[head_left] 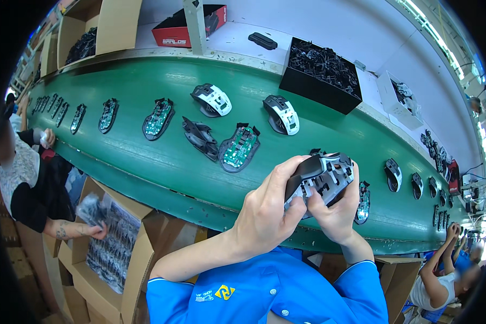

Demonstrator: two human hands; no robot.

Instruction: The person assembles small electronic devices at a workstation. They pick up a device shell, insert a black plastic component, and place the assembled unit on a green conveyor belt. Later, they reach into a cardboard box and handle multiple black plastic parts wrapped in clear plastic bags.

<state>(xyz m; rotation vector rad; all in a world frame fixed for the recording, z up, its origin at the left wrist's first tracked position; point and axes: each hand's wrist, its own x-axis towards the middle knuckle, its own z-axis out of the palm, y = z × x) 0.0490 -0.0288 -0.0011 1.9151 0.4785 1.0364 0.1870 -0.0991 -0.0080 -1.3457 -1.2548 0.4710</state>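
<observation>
Both my hands are wrapped round a black and grey computer mouse shell (325, 177), held up above the green belt close to my body. My left hand (264, 208) grips its left side, and my right hand (337, 216) its right side. Both thumbs press on the near face, where the ribbed inside shows. Just left of the shell lies a mouse base with a green circuit board (237, 148). Another base with a board (364, 202) shows beside my right hand, partly hidden. Beyond them sit two black and white mouse shells (213, 100) and a loose black shell part (200, 139).
The green belt (146, 86) runs across, bearing several more board bases to the left. A black box of small parts (321, 75) stands at the far edge. Open cardboard cartons (135, 259) flank me. At left, a co-worker's hand (98, 231) holds a bagged item; other people sit at right.
</observation>
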